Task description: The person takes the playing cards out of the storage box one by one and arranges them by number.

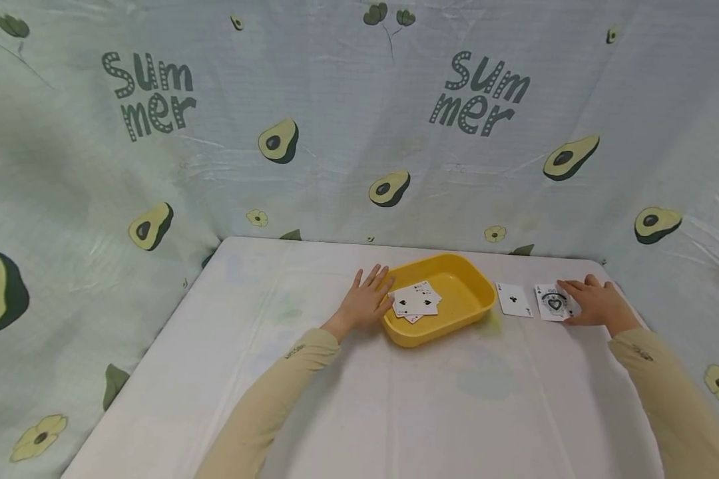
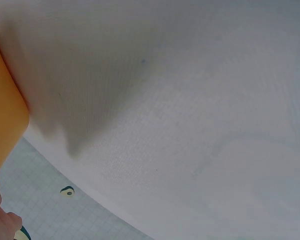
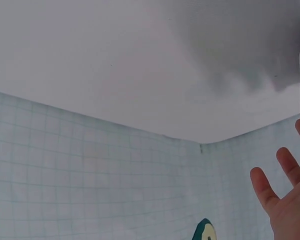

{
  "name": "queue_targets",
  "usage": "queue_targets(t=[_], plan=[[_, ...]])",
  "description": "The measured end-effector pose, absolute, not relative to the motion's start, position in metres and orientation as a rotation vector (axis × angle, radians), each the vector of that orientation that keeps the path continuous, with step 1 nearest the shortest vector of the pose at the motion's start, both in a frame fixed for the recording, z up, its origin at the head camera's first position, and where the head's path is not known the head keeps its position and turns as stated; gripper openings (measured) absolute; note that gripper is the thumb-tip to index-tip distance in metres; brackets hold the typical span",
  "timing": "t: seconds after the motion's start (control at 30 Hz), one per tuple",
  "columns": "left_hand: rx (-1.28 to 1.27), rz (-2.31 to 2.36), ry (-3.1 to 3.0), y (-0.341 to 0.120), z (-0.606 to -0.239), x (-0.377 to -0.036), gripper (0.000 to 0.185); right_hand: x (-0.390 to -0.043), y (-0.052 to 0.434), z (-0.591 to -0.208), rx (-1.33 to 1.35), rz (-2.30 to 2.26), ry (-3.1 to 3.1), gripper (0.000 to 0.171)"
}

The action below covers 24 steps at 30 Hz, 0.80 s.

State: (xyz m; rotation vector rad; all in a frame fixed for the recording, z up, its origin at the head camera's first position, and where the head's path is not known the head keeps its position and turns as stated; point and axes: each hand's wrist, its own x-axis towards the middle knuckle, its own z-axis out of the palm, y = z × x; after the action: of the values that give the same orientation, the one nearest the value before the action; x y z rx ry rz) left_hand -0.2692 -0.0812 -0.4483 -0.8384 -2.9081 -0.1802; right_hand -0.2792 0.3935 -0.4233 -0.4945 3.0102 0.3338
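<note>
I read "SUMMER" twice across the backdrop. A yellow tray meets the spread fingers of the left hand. The right hand pinches an ace of spades, "A" legible; left of its fingers lies an ace of clubs.

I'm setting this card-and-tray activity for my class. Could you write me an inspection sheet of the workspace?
Surface: pale table covering with faint creases and coloured patches.
Job's things: yellow tray holding overlapping cards, exact number unclear; to its right, the ace of clubs lies on the table, with the ace of spades beyond it, the two apart.
Clutter: nothing seen.
Hands: left hand at the tray's left rim, fingers spread; right hand touching the ace of spades, though whether it pinches the card is unclear.
Cables: nothing seen.
Surroundings: pale cloth behind and beside the table, printed with avocados, flowers and "Summer" lettering.
</note>
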Motion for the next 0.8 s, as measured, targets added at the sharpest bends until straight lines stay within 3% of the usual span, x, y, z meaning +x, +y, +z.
queue_targets(t=[0.8], plan=[[-0.824, -0.178, -2.912, -0.0807, -0.447, -0.2673, 0.051, -0.2815, 0.3904, -0.4256, -0.464, 0.354, 2.996, 0.086]])
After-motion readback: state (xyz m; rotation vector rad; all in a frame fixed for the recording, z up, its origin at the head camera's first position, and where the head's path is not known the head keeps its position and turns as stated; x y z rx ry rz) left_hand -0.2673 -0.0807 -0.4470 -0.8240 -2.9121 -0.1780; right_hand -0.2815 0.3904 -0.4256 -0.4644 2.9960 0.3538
